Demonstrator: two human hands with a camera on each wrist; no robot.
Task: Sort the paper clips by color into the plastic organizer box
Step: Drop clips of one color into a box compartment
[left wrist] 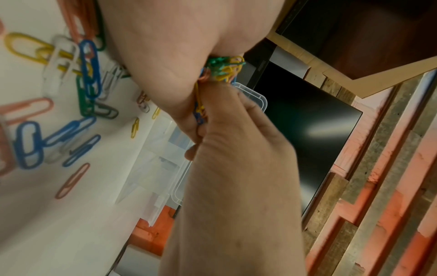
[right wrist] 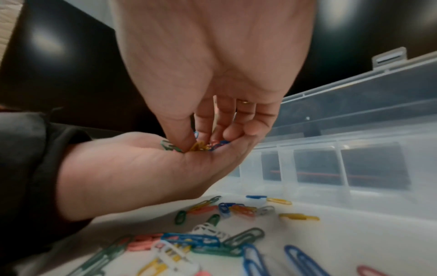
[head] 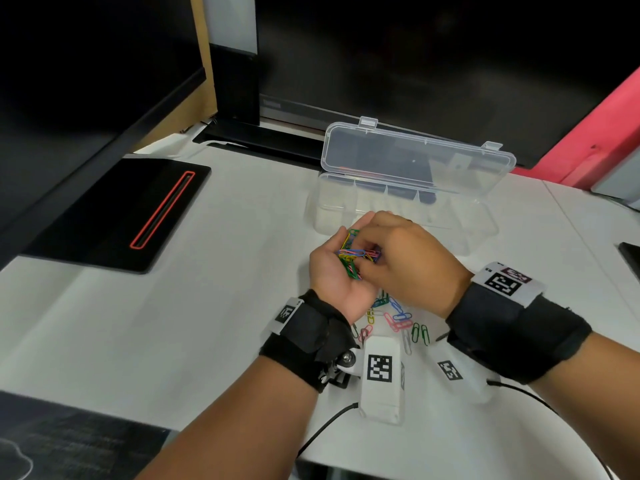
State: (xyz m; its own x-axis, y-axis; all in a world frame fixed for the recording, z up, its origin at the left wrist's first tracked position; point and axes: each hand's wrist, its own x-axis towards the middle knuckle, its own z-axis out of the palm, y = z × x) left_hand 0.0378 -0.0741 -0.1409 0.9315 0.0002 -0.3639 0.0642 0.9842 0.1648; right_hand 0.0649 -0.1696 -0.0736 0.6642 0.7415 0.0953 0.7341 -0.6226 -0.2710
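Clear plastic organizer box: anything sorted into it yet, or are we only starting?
Only starting. The clear plastic organizer box stands open, and no clips show in its compartments. In hand: the left hand cups a mixed-colour bunch of paper clips, and the right hand picks at it. Left: many loose coloured clips on the white table.

Colored clips (head: pixel 355 258) palmed, organizer (head: pixel 408 202) seemingly empty

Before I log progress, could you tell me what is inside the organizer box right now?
The organizer box stands open, and the compartments that show look empty. Its near-left part is hidden behind the left hand and right hand. The clips are in the left palm.
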